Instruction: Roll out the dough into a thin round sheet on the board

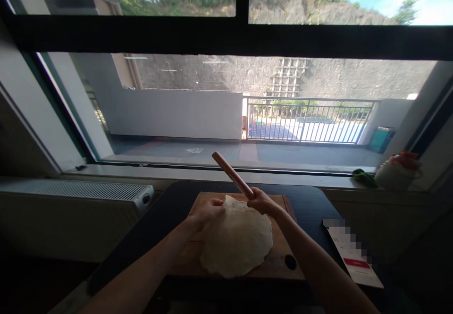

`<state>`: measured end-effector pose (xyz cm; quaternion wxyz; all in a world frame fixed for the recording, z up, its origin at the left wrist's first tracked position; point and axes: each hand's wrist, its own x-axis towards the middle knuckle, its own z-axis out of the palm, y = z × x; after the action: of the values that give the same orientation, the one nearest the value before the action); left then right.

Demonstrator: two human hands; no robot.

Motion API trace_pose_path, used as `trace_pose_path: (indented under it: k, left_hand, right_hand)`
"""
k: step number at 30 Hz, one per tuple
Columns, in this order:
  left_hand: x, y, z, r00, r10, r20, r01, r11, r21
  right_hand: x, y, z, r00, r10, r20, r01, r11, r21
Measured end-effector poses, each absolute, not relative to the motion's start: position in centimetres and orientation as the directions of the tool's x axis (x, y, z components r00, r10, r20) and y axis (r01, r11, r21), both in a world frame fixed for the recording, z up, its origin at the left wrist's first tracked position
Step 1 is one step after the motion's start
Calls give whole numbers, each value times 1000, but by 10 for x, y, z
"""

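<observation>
A thin, pale sheet of rolled-out dough (238,243) with an uneven edge lies on a wooden cutting board (184,262). My left hand (208,211) pinches the dough's far left edge between thumb and fingers, and a corner of it is lifted there. In my right hand (262,201) is a wooden rolling pin (231,174), gripped near its lower end and slanting up and to the left over the board's far side. My right hand is just above the dough's far right edge; whether it touches the dough I cannot tell.
The board rests on a dark table (163,224). At the table's right edge lies a printed sheet (357,262), partly blurred. A radiator (116,210) stands at left. On the windowsill at right sit a white pot (398,172) and a green cloth-like item (364,178).
</observation>
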<state>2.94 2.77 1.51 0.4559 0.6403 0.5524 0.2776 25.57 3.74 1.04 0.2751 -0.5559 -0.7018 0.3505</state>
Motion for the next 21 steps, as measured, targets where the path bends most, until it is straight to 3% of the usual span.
trace_pose_path:
  k: [4,7,10,13,18,21]
  left_hand:
    - [45,19,41,513,857,-42,271,-116,955]
    - [53,16,56,512,859,0,218,-130,967]
    - [50,11,53,559,829,-30,162,-73,984]
    - [39,2,34,640,757,-132,189,12,982]
    - [21,-6,10,520,830,-202,375,-9,927]
    - [14,-13,18,543,800,-256,356,57,933]
  right_hand:
    - [252,37,33,-399,917,-25,324,115,-939]
    - [260,35,46,-486,872,-55,326,123,-937]
    - [270,33,49,-452,891,-47,387,148,-910]
    - [274,27,50,-397,918,-3,417,178,-891]
    - [269,8,83,-357,927,118,379,259,-889]
    - [272,-4,111,-348,910,227,338,347,-875]
